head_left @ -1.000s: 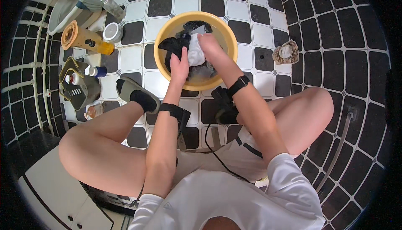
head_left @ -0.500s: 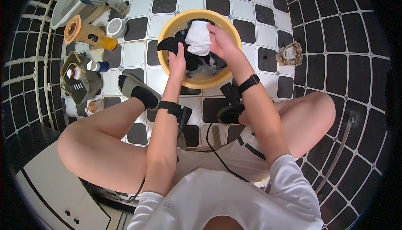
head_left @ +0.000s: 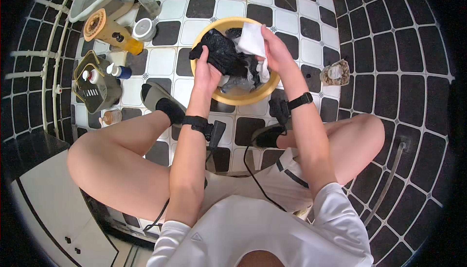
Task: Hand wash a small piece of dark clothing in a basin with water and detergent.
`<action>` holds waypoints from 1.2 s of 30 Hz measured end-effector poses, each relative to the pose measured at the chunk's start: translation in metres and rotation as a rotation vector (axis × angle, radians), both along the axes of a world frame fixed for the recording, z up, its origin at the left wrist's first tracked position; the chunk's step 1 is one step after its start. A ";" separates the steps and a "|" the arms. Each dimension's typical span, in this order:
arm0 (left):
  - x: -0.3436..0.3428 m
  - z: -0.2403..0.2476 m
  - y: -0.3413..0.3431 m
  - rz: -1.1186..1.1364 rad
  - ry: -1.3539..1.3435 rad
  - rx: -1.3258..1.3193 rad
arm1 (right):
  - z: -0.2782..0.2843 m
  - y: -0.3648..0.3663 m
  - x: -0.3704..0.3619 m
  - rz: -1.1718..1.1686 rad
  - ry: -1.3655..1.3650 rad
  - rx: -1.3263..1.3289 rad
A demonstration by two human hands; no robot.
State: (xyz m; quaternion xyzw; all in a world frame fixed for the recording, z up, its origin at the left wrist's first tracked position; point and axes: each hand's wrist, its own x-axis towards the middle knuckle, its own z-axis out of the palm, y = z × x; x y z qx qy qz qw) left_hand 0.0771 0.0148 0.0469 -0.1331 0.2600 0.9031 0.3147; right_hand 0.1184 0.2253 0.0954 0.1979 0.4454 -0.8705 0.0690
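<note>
My left hand (head_left: pixel 206 71) grips a wet, bunched black cloth (head_left: pixel 221 53), thumb on top and the other fingers mostly hidden beneath it. In my right hand (head_left: pixel 277 52) is a white cloth (head_left: pixel 252 39), pinched along its right side, with a strip of white hanging below the fingers. The two cloths meet or overlap above a round yellow basin (head_left: pixel 238 101). Inside the basin lie more dark and pale, wet-looking pieces in cloudy water (head_left: pixel 236 89). Whether the black cloth is a garment, and which kind, I cannot tell.
Left of the basin stand a grey-green caddy (head_left: pixel 108 92) with pump bottles, a blue bottle (head_left: pixel 124 72), a white tub (head_left: pixel 144 29), a tall amber container (head_left: pixel 109 29) and a clear bottle (head_left: pixel 148 2). A patterned bag (head_left: pixel 335 73) sits by the right tiled wall.
My right hand has moved right with the white cloth, which now spreads flatter. The black cloth in my left hand has come up and shows more. The whole view has shifted slightly.
</note>
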 end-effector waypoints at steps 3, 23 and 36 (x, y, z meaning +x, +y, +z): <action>0.004 0.005 0.001 0.037 -0.046 0.043 | 0.003 -0.005 0.006 0.006 -0.013 0.102; 0.031 0.005 0.027 -0.098 0.469 -0.832 | -0.017 -0.046 0.001 -0.227 -0.211 0.167; 0.020 -0.036 0.023 -0.026 0.298 -0.572 | -0.014 -0.030 -0.007 -0.161 -0.033 -0.164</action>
